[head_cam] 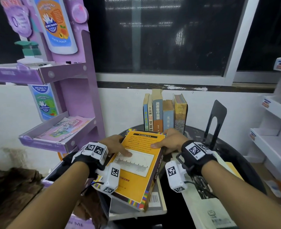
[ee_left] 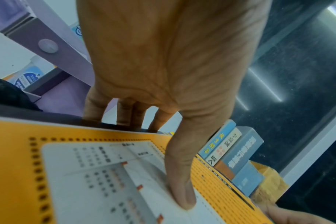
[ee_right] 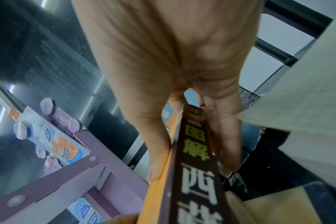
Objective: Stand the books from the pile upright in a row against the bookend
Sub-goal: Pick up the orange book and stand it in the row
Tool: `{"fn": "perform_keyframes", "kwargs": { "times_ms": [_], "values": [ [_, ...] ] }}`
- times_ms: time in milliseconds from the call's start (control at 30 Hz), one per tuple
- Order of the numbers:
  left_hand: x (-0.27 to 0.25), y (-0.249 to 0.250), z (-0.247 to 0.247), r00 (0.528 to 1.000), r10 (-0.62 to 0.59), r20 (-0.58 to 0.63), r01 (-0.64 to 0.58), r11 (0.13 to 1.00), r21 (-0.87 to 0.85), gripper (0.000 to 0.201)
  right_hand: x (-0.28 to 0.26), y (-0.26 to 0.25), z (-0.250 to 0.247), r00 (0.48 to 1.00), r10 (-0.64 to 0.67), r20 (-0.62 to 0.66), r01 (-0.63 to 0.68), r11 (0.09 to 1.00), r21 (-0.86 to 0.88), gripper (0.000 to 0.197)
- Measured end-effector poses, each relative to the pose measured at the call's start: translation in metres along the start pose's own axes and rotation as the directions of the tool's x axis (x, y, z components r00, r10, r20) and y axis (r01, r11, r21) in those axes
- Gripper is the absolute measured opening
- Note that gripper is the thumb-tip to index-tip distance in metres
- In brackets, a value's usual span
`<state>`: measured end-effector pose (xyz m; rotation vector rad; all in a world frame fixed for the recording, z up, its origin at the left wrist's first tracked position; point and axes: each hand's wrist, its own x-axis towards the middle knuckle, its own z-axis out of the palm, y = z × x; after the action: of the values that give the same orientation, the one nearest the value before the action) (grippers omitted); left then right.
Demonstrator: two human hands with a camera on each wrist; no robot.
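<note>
A large orange book (head_cam: 137, 164) with a dark spine (ee_right: 194, 174) is held tilted above the pile, orange cover up. My left hand (head_cam: 115, 147) grips its left edge, thumb on the cover (ee_left: 180, 181) and fingers underneath. My right hand (head_cam: 168, 141) grips the spine side, thumb (ee_right: 157, 151) on the cover. Several books (head_cam: 164, 113) stand upright in a row at the back of the round black table (head_cam: 225, 146). A black metal bookend (head_cam: 216, 119) stands apart to their right. Under the held book lies a grey book with a barcode (head_cam: 156, 202).
A purple cardboard display stand (head_cam: 73, 90) with bottles and leaflets rises at the left. White shelves (head_cam: 272, 133) stand at the right. A pale book (head_cam: 209, 210) lies at the front right under my right forearm. A dark window is behind the table.
</note>
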<state>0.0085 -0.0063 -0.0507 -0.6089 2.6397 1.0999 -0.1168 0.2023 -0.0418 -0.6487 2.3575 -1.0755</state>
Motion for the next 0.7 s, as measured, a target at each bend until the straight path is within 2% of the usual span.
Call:
{"fn": "perform_keyframes", "kwargs": {
  "times_ms": [100, 167, 300, 433, 567, 700],
  "values": [
    [-0.013, 0.003, -0.005, 0.997, -0.030, -0.066, 0.028, 0.999, -0.027, 0.055, -0.005, -0.011, 0.002, 0.999, -0.030, -0.035, 0.033, 0.995, 0.090, 0.044],
    [-0.016, 0.002, -0.008, 0.993, -0.053, -0.108, 0.046, 0.997, -0.063, 0.062, -0.006, -0.015, 0.003, 0.995, -0.064, -0.078, 0.071, 0.993, 0.098, 0.049],
    [-0.024, -0.003, -0.014, 0.980, -0.067, -0.186, 0.039, 0.988, -0.149, 0.079, -0.006, -0.025, 0.006, 0.979, -0.126, -0.158, 0.139, 0.987, 0.077, 0.076],
    [-0.031, -0.006, -0.019, 0.971, -0.040, -0.236, -0.018, 0.971, -0.240, 0.078, -0.015, -0.037, 0.007, 0.960, -0.171, -0.220, 0.187, 0.981, 0.053, 0.069],
    [-0.038, -0.005, -0.024, 0.945, -0.005, -0.326, -0.116, 0.928, -0.353, 0.075, -0.030, -0.051, 0.005, 0.921, -0.260, -0.291, 0.273, 0.962, 0.002, 0.054],
    [-0.043, -0.001, -0.028, 0.919, 0.029, -0.394, -0.204, 0.889, -0.409, 0.078, -0.048, -0.064, 0.000, 0.876, -0.340, -0.342, 0.350, 0.936, -0.035, 0.061]
  ]
}}
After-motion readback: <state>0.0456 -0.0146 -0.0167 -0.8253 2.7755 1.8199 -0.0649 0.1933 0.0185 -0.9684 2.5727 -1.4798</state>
